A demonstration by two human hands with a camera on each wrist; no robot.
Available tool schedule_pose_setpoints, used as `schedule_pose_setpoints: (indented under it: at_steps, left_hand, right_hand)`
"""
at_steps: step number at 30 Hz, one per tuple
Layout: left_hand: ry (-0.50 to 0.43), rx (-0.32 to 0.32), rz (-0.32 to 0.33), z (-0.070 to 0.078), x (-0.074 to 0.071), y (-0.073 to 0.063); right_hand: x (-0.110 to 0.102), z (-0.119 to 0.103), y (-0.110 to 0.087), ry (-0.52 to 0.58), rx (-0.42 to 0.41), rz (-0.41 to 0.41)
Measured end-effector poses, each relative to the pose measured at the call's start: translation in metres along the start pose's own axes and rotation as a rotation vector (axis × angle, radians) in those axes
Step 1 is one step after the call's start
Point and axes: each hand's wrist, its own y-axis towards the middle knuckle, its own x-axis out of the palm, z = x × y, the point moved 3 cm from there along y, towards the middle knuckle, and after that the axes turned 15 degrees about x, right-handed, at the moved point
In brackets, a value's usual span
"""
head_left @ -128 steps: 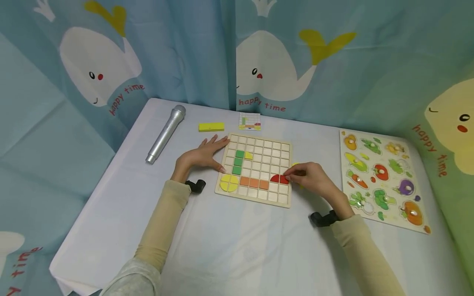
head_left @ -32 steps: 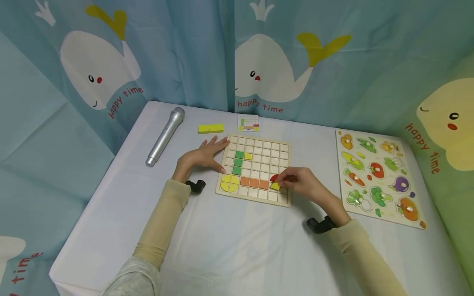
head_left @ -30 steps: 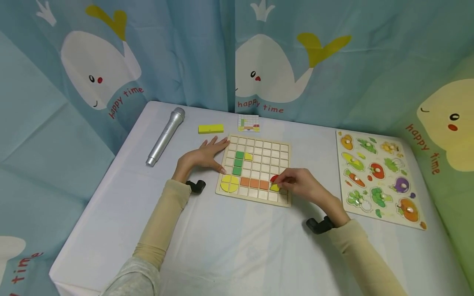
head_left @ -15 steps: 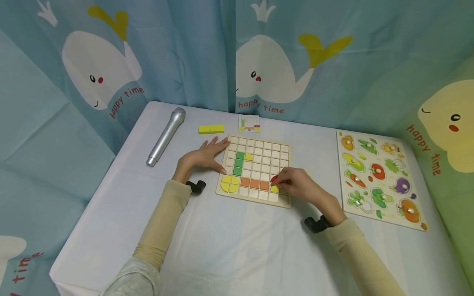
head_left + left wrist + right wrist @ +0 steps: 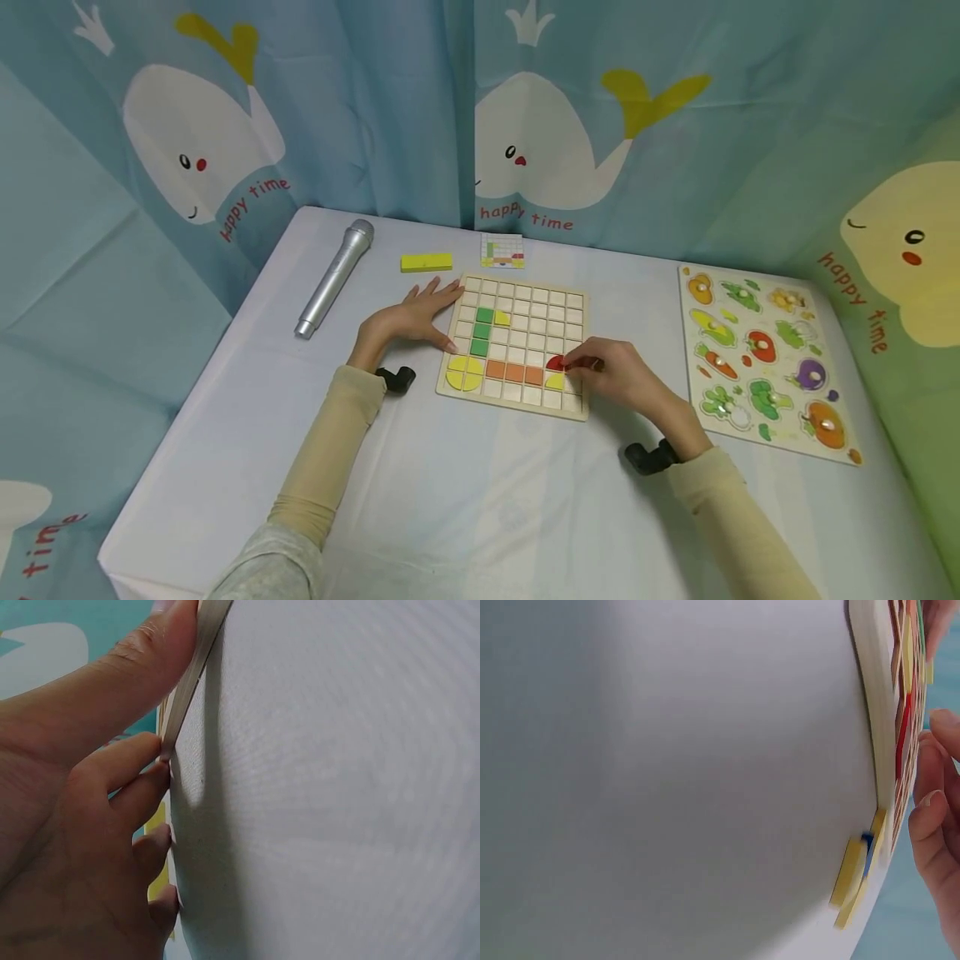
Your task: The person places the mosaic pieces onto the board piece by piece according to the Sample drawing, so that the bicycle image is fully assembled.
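A square wooden grid board point(image 5: 538, 321) lies flat on the table, with yellow, green, orange and red shaped tiles set in it. My left hand point(image 5: 412, 318) rests spread at its left edge; in the left wrist view the thumb and fingertips touch the wooden rim point(image 5: 191, 690). Over the lower right of the board, my right hand point(image 5: 611, 367) has its fingertips close to the red tile point(image 5: 555, 362). Just below that is a yellow quarter-circle tile point(image 5: 555, 382). The right wrist view shows nothing between my right fingers point(image 5: 930, 817).
Loose yellow point(image 5: 847, 874) and blue point(image 5: 868, 844) pieces lie beside the board, hidden by my right hand in the head view. Behind it are a yellow block point(image 5: 426, 263) and a pattern card point(image 5: 502, 251). A toy microphone point(image 5: 335, 279) lies left, a vegetable puzzle point(image 5: 765, 367) right.
My right hand brought a yellow quarter-circle tile onto the board, let go of it below the red tile and drew slightly up off it. The left hand has stayed put.
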Motion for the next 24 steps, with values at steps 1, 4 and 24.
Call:
schedule_pose_setpoints:
  at_steps: [1, 4, 24]
  left_hand:
    - [0.000, -0.001, 0.001, 0.000, 0.000, 0.000]
    - [0.003, -0.003, 0.002, 0.000, 0.000, -0.001]
    - [0.005, 0.003, 0.001, -0.003, 0.001, 0.000]
  right_hand:
    - [-0.002, 0.002, -0.001, -0.003, 0.014, 0.012]
    - [-0.008, 0.010, -0.003, -0.011, 0.049, 0.037]
    - [-0.029, 0.048, -0.019, -0.055, 0.173, 0.039]
